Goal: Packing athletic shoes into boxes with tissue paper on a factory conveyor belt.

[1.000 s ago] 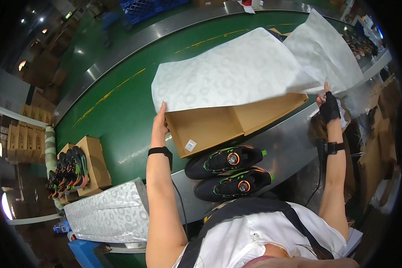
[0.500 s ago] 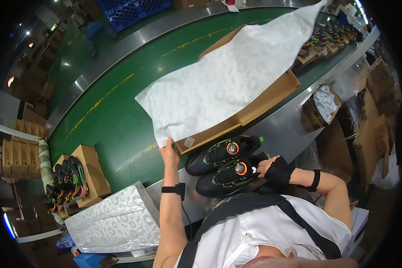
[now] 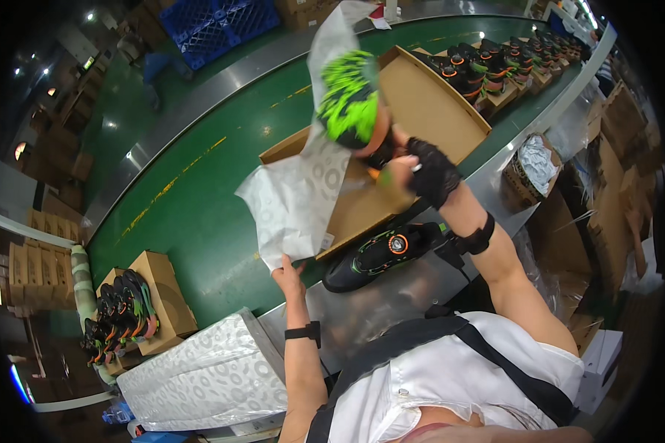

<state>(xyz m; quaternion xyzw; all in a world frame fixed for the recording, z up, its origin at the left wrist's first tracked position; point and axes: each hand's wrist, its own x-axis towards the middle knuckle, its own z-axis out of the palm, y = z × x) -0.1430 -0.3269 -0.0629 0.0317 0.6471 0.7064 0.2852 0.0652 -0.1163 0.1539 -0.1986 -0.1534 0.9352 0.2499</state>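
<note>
My left hand (image 3: 288, 278) pinches the near corner of a sheet of white patterned tissue paper (image 3: 292, 203) that droops across the left part of an open cardboard box (image 3: 421, 96). In a black lace glove, my right hand (image 3: 421, 173) grips a black shoe (image 3: 351, 100) by its heel end, over the box. Its bright green and black sole faces me, smeared by motion, with tissue behind it. The other black shoe (image 3: 380, 255), with an orange-ringed dial, lies on the metal ledge (image 3: 391, 310) in front of the box.
More shoes on boxes line the green conveyor belt (image 3: 192, 192) at the far right, and others (image 3: 122, 306) sit at the left. A stack of patterned tissue (image 3: 207, 373) lies by my left arm. A carton of crumpled paper (image 3: 536, 166) stands at the right.
My right hand has lifted one shoe off the ledge and swung it up and over the box, sole toward me. The tissue has shifted left, baring the box's inside.
</note>
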